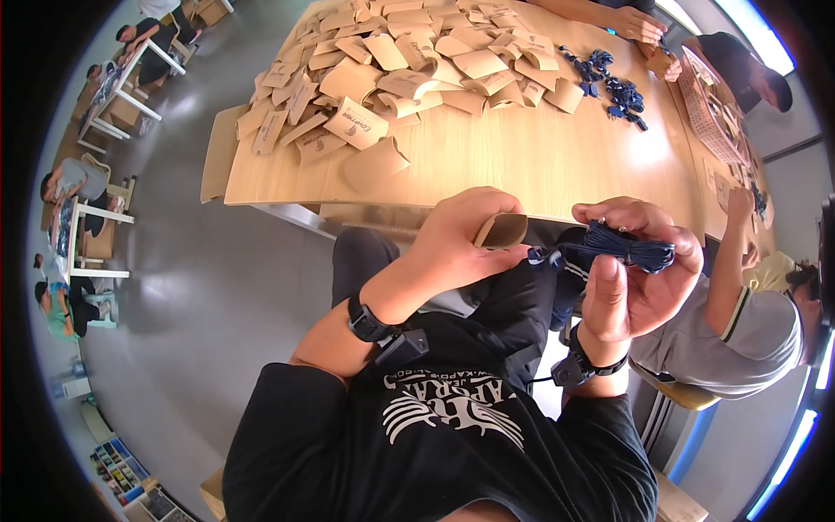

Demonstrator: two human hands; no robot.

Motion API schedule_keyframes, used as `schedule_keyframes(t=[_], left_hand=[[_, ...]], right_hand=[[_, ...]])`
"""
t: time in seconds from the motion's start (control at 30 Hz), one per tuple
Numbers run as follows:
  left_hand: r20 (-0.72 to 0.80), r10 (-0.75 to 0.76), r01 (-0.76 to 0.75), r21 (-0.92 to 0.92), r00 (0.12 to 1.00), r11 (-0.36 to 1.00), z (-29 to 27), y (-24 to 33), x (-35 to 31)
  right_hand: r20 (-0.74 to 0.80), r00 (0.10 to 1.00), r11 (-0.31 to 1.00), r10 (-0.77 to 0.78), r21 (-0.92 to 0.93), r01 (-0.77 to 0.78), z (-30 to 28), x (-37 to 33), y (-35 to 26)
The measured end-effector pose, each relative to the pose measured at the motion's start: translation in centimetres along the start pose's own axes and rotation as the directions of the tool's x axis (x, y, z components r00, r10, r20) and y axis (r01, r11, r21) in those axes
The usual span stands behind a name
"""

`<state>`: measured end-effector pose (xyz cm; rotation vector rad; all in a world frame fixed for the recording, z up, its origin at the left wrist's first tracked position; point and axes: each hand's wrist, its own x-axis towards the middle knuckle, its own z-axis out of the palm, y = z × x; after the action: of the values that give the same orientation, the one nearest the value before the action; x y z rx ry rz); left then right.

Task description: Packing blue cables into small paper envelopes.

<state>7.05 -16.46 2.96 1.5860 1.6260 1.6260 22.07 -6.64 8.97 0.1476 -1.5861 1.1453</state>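
Above my lap, at the near edge of the table, my left hand [457, 239] is closed around a small brown cardboard pillow box [504, 230]. The box's open end points to the right. In my right hand [644, 291] a coiled bundle of dark blue cord [639, 249] is pinched between thumb and fingers. A dark blue and white end [546, 256] of the cord sticks out leftward, close to my left fingertips below the box mouth. The bundle is outside the box.
Many brown pillow boxes [409, 83] are heaped on the wooden table [487, 165]. Several dark blue cord bundles [622, 96] lie right of the heap. Across the table a co-worker's hands [644, 35] hold a box; a pink basket [709, 109] stands nearby. Another person [731, 326] sits at my right.
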Motion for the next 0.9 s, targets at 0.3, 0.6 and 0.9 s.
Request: schedule_keyframes(t=[0.3,0.6,0.9], left_hand=[[-0.004,0.062,-0.062,-0.027,0.998,0.998,0.4,0.5,-0.1],[0.053,0.047,-0.046,-0.025,0.997,0.999,-0.3,1.4,0.0],[0.032,0.081,-0.079,-0.055,0.996,0.995,0.1,1.1,-0.1]], right_hand=[[0.069,0.997,0.997,-0.022,-0.071,0.027,0.8,-0.4,0.0],[0.096,0.994,0.99,-0.058,-0.119,0.069,0.5,-0.6,0.3],[0.178,0.984,0.993,-0.02,-0.114,0.041,0.6,-0.8,0.4]])
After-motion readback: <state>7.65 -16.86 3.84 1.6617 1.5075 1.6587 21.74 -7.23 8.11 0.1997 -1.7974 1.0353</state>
